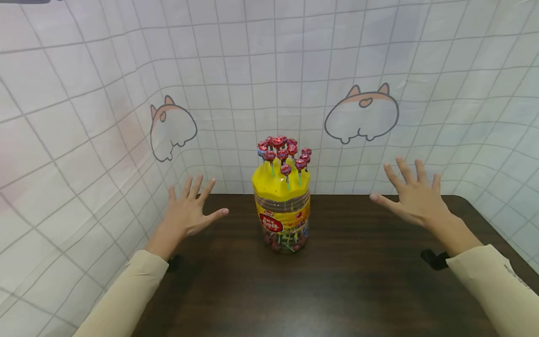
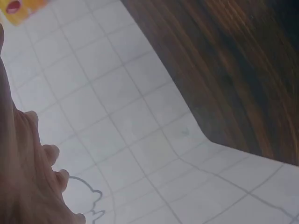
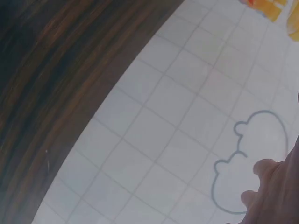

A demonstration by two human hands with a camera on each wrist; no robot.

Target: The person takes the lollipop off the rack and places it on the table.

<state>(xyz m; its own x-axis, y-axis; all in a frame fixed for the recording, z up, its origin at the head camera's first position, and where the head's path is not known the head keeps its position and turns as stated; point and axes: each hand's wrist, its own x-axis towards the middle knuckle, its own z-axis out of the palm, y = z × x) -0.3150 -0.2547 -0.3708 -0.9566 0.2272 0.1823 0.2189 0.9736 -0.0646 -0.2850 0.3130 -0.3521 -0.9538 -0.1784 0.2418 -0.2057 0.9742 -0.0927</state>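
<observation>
Left hand and right hand spread wide, each grip empty. A bump could topple the lollipop jar.

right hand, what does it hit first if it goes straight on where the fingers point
Most likely the gridded backdrop behind the table: the right hand points that way, and the lollipop jar stands off to its left. The gap's depth is hard to judge.

Dressed in cream sleeves ending near the wrists, marked with small dark print at the right one's outer edge; wearing black wrist pieces.
</observation>
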